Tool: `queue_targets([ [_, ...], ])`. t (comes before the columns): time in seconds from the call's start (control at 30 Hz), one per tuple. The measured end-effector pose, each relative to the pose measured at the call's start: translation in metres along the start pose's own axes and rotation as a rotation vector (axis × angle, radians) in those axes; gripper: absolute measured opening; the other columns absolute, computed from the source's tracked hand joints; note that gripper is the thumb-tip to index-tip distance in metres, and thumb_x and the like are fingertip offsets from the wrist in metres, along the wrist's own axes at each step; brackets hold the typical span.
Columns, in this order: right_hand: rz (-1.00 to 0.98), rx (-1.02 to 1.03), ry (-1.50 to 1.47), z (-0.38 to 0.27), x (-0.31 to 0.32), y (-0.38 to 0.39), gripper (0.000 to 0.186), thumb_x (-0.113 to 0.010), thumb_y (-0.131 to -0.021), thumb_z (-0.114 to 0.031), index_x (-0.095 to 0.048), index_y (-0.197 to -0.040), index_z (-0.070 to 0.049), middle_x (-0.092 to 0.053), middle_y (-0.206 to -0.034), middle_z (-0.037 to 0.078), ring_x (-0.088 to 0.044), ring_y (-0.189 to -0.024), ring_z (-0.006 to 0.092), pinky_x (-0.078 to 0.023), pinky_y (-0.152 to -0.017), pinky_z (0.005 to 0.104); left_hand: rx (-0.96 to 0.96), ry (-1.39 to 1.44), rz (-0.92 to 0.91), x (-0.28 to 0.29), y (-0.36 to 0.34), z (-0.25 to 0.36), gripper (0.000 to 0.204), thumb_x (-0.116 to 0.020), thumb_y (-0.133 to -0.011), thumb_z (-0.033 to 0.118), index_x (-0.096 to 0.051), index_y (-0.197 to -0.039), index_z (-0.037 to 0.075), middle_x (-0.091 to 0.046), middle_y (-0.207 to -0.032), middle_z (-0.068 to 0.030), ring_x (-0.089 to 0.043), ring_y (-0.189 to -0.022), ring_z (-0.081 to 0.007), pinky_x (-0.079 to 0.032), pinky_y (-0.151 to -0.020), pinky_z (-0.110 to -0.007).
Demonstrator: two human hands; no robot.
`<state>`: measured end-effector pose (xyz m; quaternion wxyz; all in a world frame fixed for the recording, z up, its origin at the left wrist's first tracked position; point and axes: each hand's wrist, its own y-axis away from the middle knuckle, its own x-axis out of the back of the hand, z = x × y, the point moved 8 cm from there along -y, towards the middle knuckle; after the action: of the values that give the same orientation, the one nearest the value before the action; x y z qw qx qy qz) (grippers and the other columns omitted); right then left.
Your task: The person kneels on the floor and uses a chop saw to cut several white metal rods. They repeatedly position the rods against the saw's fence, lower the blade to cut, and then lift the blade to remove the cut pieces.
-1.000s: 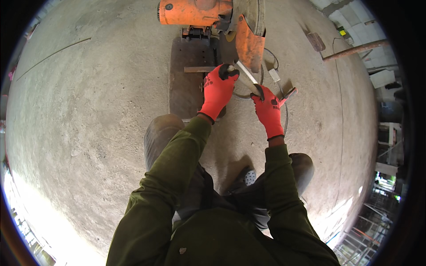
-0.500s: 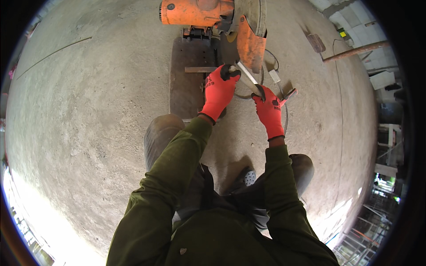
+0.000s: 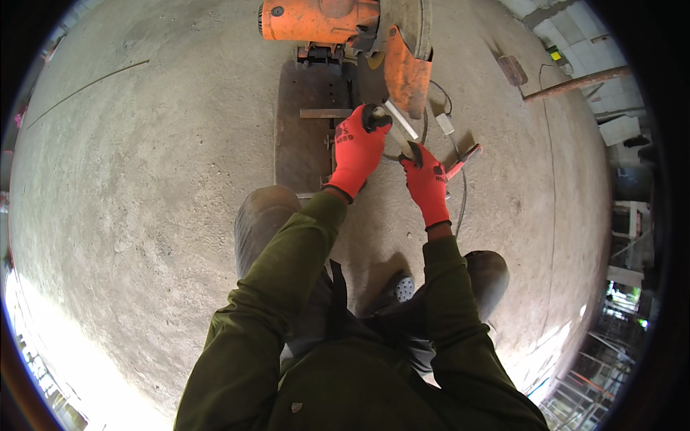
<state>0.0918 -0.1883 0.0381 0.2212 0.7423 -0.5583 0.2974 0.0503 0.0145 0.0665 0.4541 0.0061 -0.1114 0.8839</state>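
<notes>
Both my hands wear red gloves with black fingertips. My left hand (image 3: pixel 359 147) is closed on the upper end of a short, dull metal bar (image 3: pixel 397 136), beside the base of an orange cut-off saw (image 3: pixel 320 20). My right hand (image 3: pixel 427 179) is closed round the bar's lower end, so the bar slants between the two hands. A bright whitish strip (image 3: pixel 401 119) lies just beyond the bar, apart from my right hand. Another flat metal piece (image 3: pixel 325 113) rests across the saw's dark base plate (image 3: pixel 298 147), left of my left hand.
The saw's orange guard (image 3: pixel 407 75) hangs over the disc just ahead of my hands. A red-handled tool (image 3: pixel 466 159) and a grey cable (image 3: pixel 463 197) lie on the concrete floor to the right. A rusty bar (image 3: pixel 575 82) and a flat brown piece (image 3: pixel 512 70) are farther off.
My right hand has moved slightly left and down with its end of the bar. The whitish strip now shows separate from my right fingers. My left hand has shifted slightly right.
</notes>
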Motion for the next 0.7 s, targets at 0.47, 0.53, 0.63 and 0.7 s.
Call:
queue_targets([
  [0.47,0.021,0.053,-0.026,-0.001,-0.025,0.004,0.034,-0.071,-0.092,-0.015,-0.066,-0.125,-0.008,-0.064,-0.07,0.004,-0.057,-0.055,0.0126,-0.046,-0.052,0.033,-0.06,-0.143,0.053,-0.005,0.002,-0.003,0.035,-0.078,-0.084,0.016,-0.069,-0.116,0.004,-0.073,-0.103,-0.0165,-0.071,-0.095,-0.0346,-0.055,-0.085,-0.04],
  [0.53,0.014,0.006,-0.06,-0.001,-0.031,0.006,0.036,-0.071,-0.092,-0.015,-0.065,-0.126,-0.006,-0.063,-0.069,0.004,-0.057,-0.055,0.0125,-0.046,-0.052,0.0332,-0.067,-0.154,0.052,-0.006,0.003,-0.003,0.037,-0.078,-0.083,0.016,-0.069,-0.117,0.004,-0.073,-0.105,-0.0168,-0.071,-0.096,-0.0349,-0.055,-0.085,-0.04],
  [0.63,0.0,-0.059,-0.103,0.001,-0.038,0.008,0.031,-0.07,-0.092,-0.018,-0.065,-0.121,-0.007,-0.067,-0.077,0.012,-0.064,-0.064,0.0242,-0.049,-0.062,0.0389,-0.057,-0.185,0.023,-0.006,0.003,0.0,0.043,-0.077,-0.083,0.016,-0.066,-0.122,0.003,-0.07,-0.112,-0.017,-0.069,-0.102,-0.0358,-0.054,-0.088,-0.041],
  [0.7,-0.002,-0.066,-0.121,0.002,-0.042,0.008,0.029,-0.07,-0.093,-0.019,-0.065,-0.119,-0.008,-0.07,-0.082,0.015,-0.068,-0.069,0.0301,-0.051,-0.067,0.0419,-0.016,-0.22,-0.05,-0.008,0.004,0.0,0.052,-0.076,-0.083,0.015,-0.062,-0.131,0.0,-0.067,-0.12,-0.0171,-0.065,-0.111,-0.0369,-0.053,-0.093,-0.042],
])
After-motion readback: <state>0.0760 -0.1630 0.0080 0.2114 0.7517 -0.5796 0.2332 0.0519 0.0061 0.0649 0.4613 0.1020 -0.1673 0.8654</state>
